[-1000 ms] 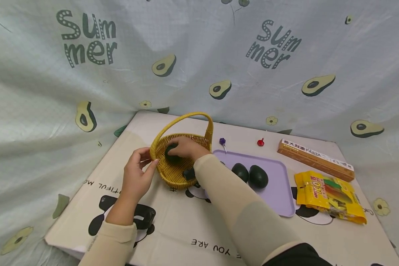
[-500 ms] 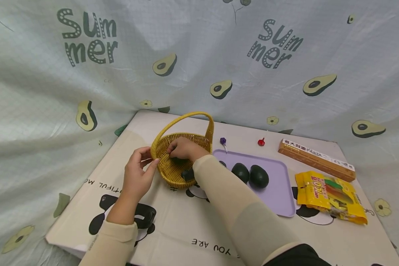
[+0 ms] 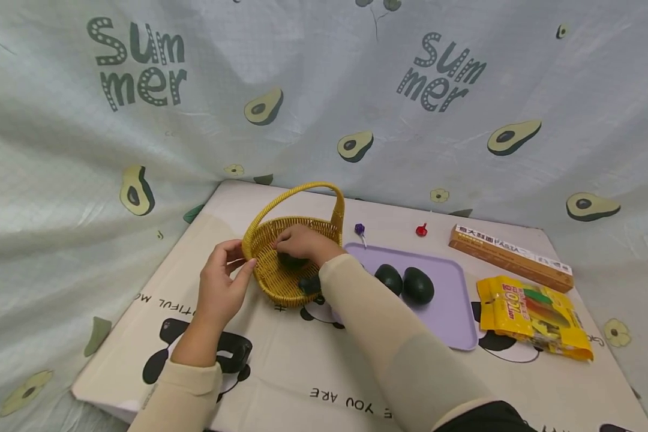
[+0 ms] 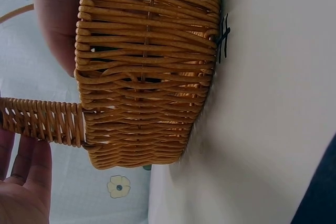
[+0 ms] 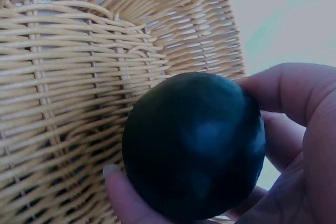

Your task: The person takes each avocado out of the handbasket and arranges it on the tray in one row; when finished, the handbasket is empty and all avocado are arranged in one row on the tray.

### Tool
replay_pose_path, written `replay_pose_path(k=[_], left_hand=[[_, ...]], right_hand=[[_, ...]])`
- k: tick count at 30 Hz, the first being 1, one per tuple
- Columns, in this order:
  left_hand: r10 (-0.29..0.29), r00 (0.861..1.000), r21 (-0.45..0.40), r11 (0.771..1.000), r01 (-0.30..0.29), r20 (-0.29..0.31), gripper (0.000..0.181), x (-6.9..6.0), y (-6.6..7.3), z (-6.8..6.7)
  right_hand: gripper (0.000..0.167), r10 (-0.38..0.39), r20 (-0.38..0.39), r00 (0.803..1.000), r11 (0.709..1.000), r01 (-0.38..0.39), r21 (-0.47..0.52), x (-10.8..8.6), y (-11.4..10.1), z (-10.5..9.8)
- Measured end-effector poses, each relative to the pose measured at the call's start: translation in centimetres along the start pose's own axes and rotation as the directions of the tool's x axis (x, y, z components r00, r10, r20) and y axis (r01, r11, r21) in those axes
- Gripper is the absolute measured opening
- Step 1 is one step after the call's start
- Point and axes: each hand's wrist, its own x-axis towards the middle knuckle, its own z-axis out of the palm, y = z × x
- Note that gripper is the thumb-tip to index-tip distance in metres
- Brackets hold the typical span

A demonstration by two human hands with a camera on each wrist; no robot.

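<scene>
A yellow wicker basket (image 3: 278, 288) with an arched handle stands at the back left of the table. Where the handle meets the rim on the left, my left hand (image 3: 222, 291) grips it between thumb and fingers; the left wrist view shows fingers behind the handle (image 4: 44, 123). Inside the basket, my right hand (image 3: 306, 245) holds a dark green avocado (image 5: 194, 148), thumb on one side and fingers on the other. From the head view, the hand covers much of this avocado (image 3: 291, 261). The basket floor lies close beneath it.
Right of the basket, a lilac tray (image 3: 453, 324) bears two dark avocados (image 3: 418, 286), partly behind my right sleeve. Behind it lie a purple lollipop (image 3: 360, 230) and a small red item (image 3: 422, 230). A pasta box (image 3: 510, 258) and yellow candy bag (image 3: 534, 318) lie at the right.
Inside the basket, my right hand has brought the avocado from the left side toward the middle and nearer me. My left hand keeps its hold on the handle.
</scene>
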Motion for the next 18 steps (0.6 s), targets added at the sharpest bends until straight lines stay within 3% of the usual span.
replay_pose_path(k=[7,14,18], left_hand=[[-0.013,1.000,0.023,1.000,0.014,-0.002,0.040,0.1,0.2,-0.1],[-0.021,1.000,0.026,0.999,0.021,-0.001,0.041,0.1,0.5,-0.1],[-0.024,1.000,0.019,1.000,0.025,-0.007,0.041,0.1,0.4,0.0]], right_hand=[[0.041,-0.032,0.018,0.999,0.998,0.031,0.056,-1.7,-0.4,-1.8],[0.038,-0.095,-0.009,0.995,0.993,0.096,0.068,-3.0,0.0,-3.0],[0.037,-0.169,-0.057,0.984,0.982,0.173,0.070,-4.0,0.6,-2.9]])
